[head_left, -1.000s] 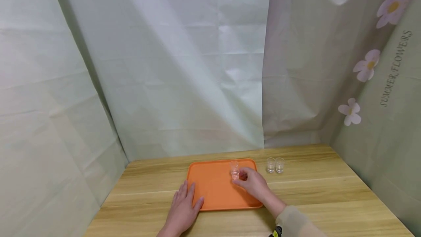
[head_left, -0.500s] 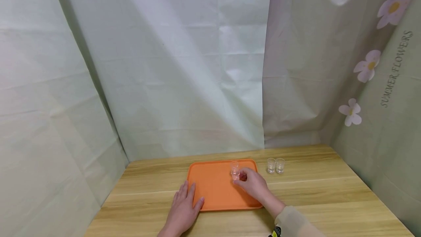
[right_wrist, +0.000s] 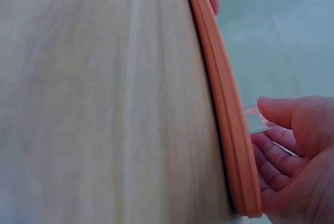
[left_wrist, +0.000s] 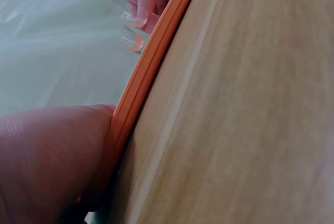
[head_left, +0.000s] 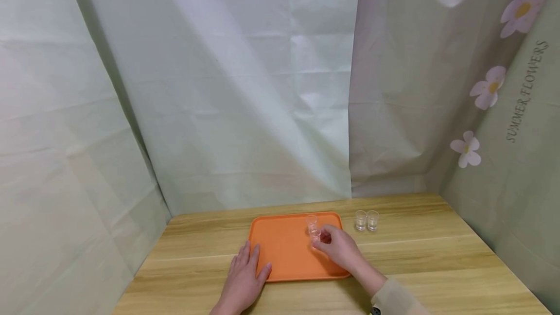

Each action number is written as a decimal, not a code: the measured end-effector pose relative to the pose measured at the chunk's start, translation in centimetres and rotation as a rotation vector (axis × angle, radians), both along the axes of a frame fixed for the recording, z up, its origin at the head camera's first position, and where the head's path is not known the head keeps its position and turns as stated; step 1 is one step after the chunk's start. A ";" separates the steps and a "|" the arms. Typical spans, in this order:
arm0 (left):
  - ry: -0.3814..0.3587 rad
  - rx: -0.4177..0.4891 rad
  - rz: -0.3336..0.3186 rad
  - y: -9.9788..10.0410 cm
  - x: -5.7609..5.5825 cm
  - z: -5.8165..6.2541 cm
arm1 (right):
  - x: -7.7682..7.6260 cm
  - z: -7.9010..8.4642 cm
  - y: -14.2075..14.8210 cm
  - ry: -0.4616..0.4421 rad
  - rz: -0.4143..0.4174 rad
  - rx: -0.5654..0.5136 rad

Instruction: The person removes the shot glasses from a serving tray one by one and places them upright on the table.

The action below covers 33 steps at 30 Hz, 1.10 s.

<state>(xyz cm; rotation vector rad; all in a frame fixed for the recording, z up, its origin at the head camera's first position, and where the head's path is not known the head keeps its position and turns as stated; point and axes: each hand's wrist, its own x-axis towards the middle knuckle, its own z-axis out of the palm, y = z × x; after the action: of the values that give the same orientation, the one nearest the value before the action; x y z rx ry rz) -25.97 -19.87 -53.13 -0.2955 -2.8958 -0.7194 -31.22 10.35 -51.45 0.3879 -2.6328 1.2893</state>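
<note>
Tray (head_left: 284, 254), orange: one. Small clear glasses: four in all; two, a rear glass (head_left: 311, 221) and a front glass (head_left: 315, 238), within the tray's outline; two, an inner glass (head_left: 360, 220) and an outer glass (head_left: 372, 220), right of the tray. Hands: two; a left hand (head_left: 243, 274) at the tray's left edge, a right hand (head_left: 340, 246) over its right half. Desk (head_left: 420, 256), beneath the tray: one. Printed flowers (head_left: 488, 87): three, above and right of the tray. Printed words (head_left: 527, 92): two, likewise.
</note>
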 end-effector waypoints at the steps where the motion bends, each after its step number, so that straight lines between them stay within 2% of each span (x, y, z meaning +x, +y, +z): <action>1: 0.000 0.001 0.000 0.0 0.0 0.0 | 0.2 0.2 0.2 0.005 -0.003 0.002; 14: 0.003 -0.003 0.011 0.1 0.2 0.4 | 2.0 2.2 2.9 0.002 -0.109 -0.018; 24: -0.005 -0.005 0.010 0.2 0.1 0.5 | 2.4 2.0 6.6 0.007 -0.162 0.020; 33: 0.029 -0.017 0.005 -0.1 0.2 0.2 | 2.7 1.6 9.8 -0.017 -0.194 0.091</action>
<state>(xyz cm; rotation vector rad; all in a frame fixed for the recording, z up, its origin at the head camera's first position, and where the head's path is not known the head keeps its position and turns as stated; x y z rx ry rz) -25.77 -19.93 -52.97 -0.2984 -2.8756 -0.6849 -28.56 20.13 -49.83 0.1300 -2.6728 1.1209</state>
